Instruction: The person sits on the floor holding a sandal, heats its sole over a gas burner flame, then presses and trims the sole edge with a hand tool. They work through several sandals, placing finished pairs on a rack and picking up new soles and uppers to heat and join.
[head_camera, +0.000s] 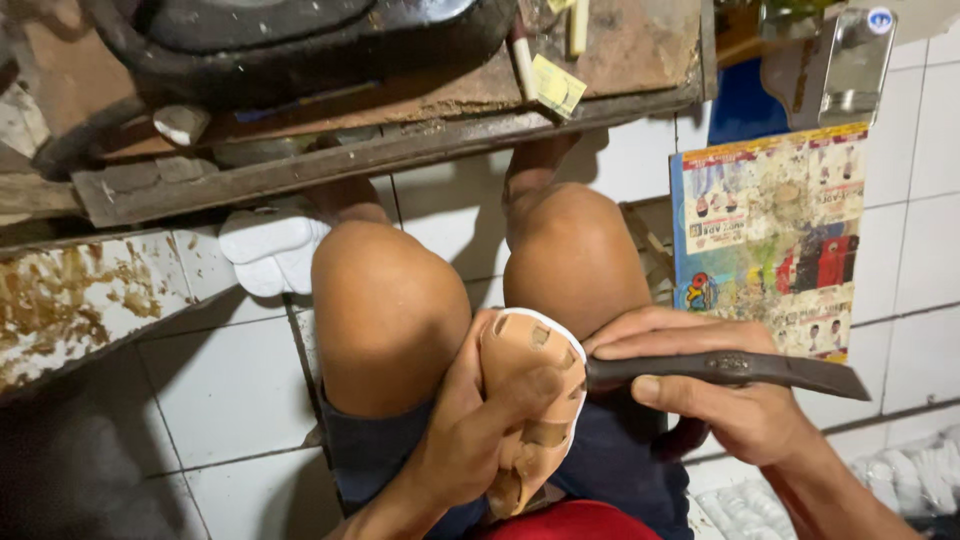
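Observation:
My left hand (470, 430) grips a tan leather sandal upper with cut-out holes and a white edge (530, 385), held upright over my lap between my knees. My right hand (715, 395) is closed around a dark metal tool with a long flat handle (740, 370). The tool's working end meets the right side of the sandal upper, where my fingers hide it. The handle sticks out to the right past my hand.
A worn wooden bench (400, 140) with a dark machine on it spans the top. White shoe soles (265, 250) lie on the white tiled floor by my left knee. A stained printed sheet (770, 240) lies at right. Clear plastic trays (900, 490) sit bottom right.

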